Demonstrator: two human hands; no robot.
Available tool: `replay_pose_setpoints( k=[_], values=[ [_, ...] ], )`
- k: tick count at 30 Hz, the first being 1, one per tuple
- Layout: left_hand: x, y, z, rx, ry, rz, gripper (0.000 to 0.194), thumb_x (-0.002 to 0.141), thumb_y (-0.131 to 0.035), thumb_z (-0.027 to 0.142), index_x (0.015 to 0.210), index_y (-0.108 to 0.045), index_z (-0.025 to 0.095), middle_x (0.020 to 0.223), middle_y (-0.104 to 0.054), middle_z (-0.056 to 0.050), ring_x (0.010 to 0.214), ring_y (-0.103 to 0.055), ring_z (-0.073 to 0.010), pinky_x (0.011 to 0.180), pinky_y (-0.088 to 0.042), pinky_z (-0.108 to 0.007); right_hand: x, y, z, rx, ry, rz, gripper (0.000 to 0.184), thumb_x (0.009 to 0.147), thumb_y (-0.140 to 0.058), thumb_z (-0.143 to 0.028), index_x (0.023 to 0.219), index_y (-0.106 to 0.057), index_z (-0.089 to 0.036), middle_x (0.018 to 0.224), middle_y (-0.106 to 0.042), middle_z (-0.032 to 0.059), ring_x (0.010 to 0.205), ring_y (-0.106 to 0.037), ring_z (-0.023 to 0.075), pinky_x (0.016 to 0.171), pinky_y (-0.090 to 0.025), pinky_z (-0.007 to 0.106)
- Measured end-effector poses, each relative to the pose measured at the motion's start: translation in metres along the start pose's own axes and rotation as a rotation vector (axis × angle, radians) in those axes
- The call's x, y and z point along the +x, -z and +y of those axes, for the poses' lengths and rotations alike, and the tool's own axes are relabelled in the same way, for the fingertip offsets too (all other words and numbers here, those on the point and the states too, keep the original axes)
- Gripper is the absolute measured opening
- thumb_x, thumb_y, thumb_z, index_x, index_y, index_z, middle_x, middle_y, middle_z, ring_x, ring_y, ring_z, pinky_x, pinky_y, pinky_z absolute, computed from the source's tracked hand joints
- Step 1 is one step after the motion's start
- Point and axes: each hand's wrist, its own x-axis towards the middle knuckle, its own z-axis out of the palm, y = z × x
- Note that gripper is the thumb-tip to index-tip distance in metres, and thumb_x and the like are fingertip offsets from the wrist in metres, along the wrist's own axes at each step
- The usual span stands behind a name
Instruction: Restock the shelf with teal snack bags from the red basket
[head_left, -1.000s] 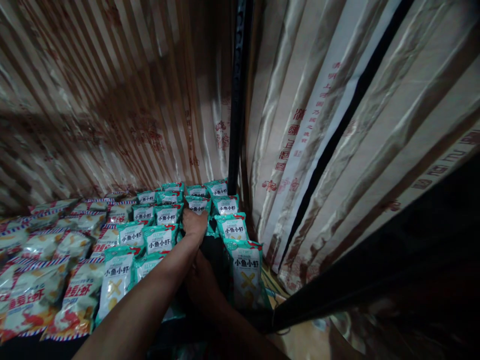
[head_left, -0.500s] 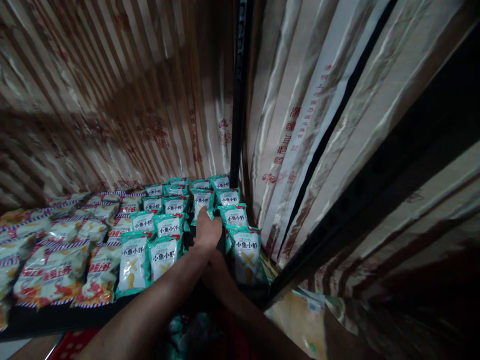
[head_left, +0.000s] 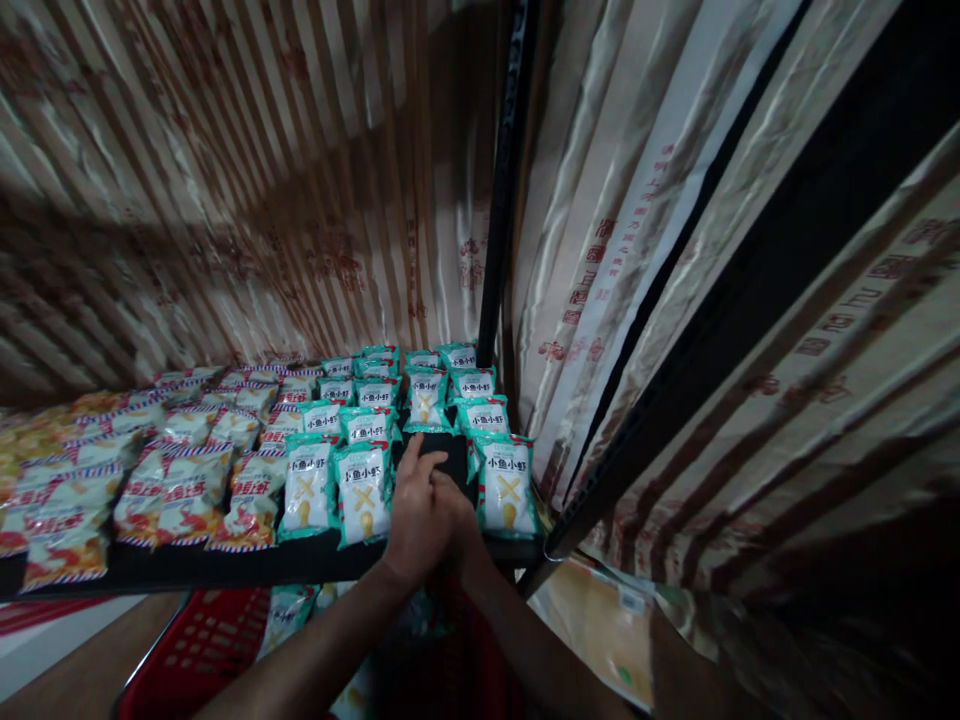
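Head view: pleated curtains (head_left: 337, 150) enclose the far and right sides of a dark shelf (head_left: 150, 568), with a black post (head_left: 510, 180) at the far right corner. Your left forearm (head_left: 322, 640) and right forearm (head_left: 532, 640) reach in from the near side and converge over the shelf's near edge. Your left hand (head_left: 420, 510) points away from you, back uppermost, its fingers extended and slightly spread, with nothing visible pinched between them. Your right hand (head_left: 459, 512) lies against its right side, partly covered; its grip cannot be told. Below the shelf, at the near left, is a red basket (head_left: 195, 640) with green packets in and about it.

Compared with half a second earlier, your left hand has drawn back toward you from the lower part of the middle green packet (head_left: 427, 398), which now shows whole, and more of the basket is visible.

This packet sits just beyond your left fingertips, between left and right groups of green packets; contact cannot be told. It stands roughly upright, printed face toward you, its long axis running bottom to top. Red-and-white snack bags (head_left: 251, 495) fill the shelf's left part.
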Motion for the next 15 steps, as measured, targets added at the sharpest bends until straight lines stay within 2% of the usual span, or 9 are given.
replay_pose_setpoints(
  k=[2,4,7,9,11,15],
  values=[
    [-0.018,0.015,-0.014,0.021,-0.08,0.016,0.028,0.08,-0.043,0.014,0.096,-0.066,0.019,0.139,-0.047,-0.007,0.132,-0.038,-0.0219,0.111,-0.031,-0.038,-0.002,0.001,-0.006,0.039,-0.036,0.007,0.026,0.08,-0.047,-0.02,0.101,-0.064,-0.017,0.102,-0.068,0.0101,0.096,-0.062,0.0204,0.088,-0.05,0.033],
    [-0.04,0.029,-0.032,0.022,-0.165,-0.018,0.029,0.083,-0.04,0.019,0.098,-0.065,0.022,0.139,-0.048,-0.005,0.132,-0.039,-0.0204,0.11,-0.032,-0.039,-0.004,0.002,-0.014,0.154,-0.108,0.006,0.03,0.083,-0.045,-0.024,0.108,-0.06,-0.018,0.106,-0.067,0.009,0.096,-0.064,0.0188,0.085,-0.052,0.032],
    [-0.074,0.043,-0.062,0.083,-0.219,-0.071,0.03,0.085,-0.036,0.018,0.095,-0.064,0.023,0.128,-0.057,-0.007,0.124,-0.048,-0.019,0.107,-0.037,-0.039,-0.009,0.004,-0.027,0.354,-0.197,-0.033,0.029,0.084,-0.044,-0.029,0.107,-0.059,-0.017,0.099,-0.069,0.0084,0.083,-0.068,0.0166,0.074,-0.054,0.029],
    [-0.094,0.048,-0.081,0.095,-0.225,-0.146,0.032,0.086,-0.034,0.016,0.098,-0.063,0.022,0.125,-0.059,-0.008,0.12,-0.051,-0.0182,0.103,-0.041,-0.037,-0.014,0.009,-0.036,0.387,-0.197,-0.102,0.026,0.084,-0.045,-0.031,0.1,-0.06,-0.016,0.086,-0.07,0.0062,0.072,-0.067,0.015,0.063,-0.053,0.026],
    [-0.11,0.051,-0.099,0.115,-0.173,-0.246,0.036,0.086,-0.032,0.014,0.105,-0.061,0.022,0.125,-0.058,-0.01,0.119,-0.051,-0.018,0.102,-0.041,-0.036,-0.02,0.015,-0.042,0.356,-0.174,-0.23,0.022,0.085,-0.046,-0.03,0.089,-0.062,-0.016,0.069,-0.067,0.0017,0.06,-0.064,0.0125,0.056,-0.049,0.022],
    [-0.127,0.051,-0.136,0.26,0.057,-0.56,0.038,0.081,-0.036,0.011,0.109,-0.06,0.02,0.118,-0.062,-0.012,0.112,-0.057,-0.0202,0.097,-0.044,-0.036,-0.038,0.017,-0.047,0.254,-0.013,-0.751,0.02,0.084,-0.047,-0.022,0.082,-0.066,-0.018,0.065,-0.067,-0.0022,0.059,-0.062,0.0106,0.057,-0.045,0.019]
  ],
)
